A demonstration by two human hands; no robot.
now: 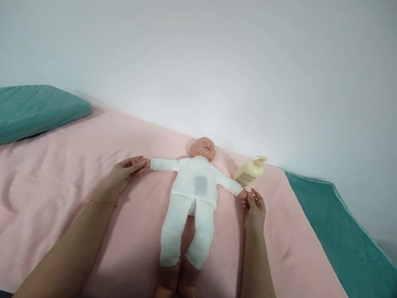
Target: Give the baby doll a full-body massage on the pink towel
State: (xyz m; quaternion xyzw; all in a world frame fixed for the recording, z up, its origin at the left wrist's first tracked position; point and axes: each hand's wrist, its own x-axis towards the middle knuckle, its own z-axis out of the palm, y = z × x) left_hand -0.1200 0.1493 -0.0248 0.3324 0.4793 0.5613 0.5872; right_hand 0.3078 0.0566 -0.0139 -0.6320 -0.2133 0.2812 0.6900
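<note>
A baby doll (pixel 195 179) lies on its back on the pink sheet, head toward the wall and feet toward me. It wears a white long-sleeved top with a grey patch at the belly, and white trousers; its feet are bare. Both its arms are stretched out sideways. My left hand (pixel 126 171) is closed around the doll's hand on the left side, fingers and thumb pinching it. On the right, my right hand (pixel 255 205) grips the doll's other hand between thumb and fingers. A gold chain bracelet (pixel 101 203) circles my left wrist.
Just beyond the doll's right-side arm, a pale yellow pump bottle (pixel 250 171) lies tilted on the pink sheet (pixel 130 255). A green pillow (pixel 37 109) sits at the far left. Green fabric (pixel 334 222) shows along the right, and a white wall (pixel 195 58) rises behind.
</note>
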